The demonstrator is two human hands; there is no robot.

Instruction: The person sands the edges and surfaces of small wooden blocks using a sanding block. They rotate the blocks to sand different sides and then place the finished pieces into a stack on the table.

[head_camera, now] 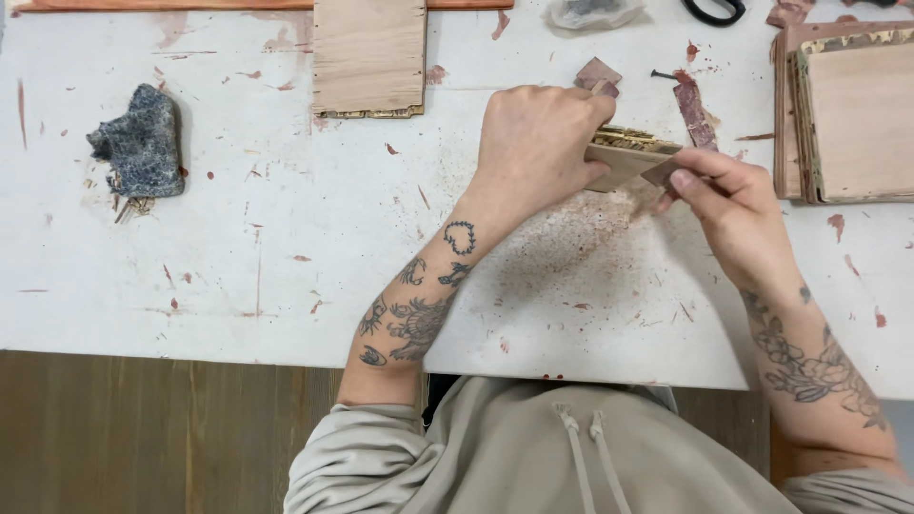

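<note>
My left hand (538, 143) grips a small thin wooden panel (624, 162) with a gold-patterned edge, held on its side above the white table (286, 238). My right hand (728, 205) pinches a small reddish-brown piece of sandpaper (660, 173) against the panel's lower right edge. Reddish dust (581, 252) lies on the table right under both hands. Part of the panel is hidden behind my left fingers.
A wooden panel (369, 55) lies at the top middle, and a stack of similar panels (847, 119) at the right. A dark blue-grey rag (141, 143) sits at the left. Sandpaper scraps (693, 107), a clear plastic bag (592, 12) and black scissors handles (716, 9) lie near the far edge.
</note>
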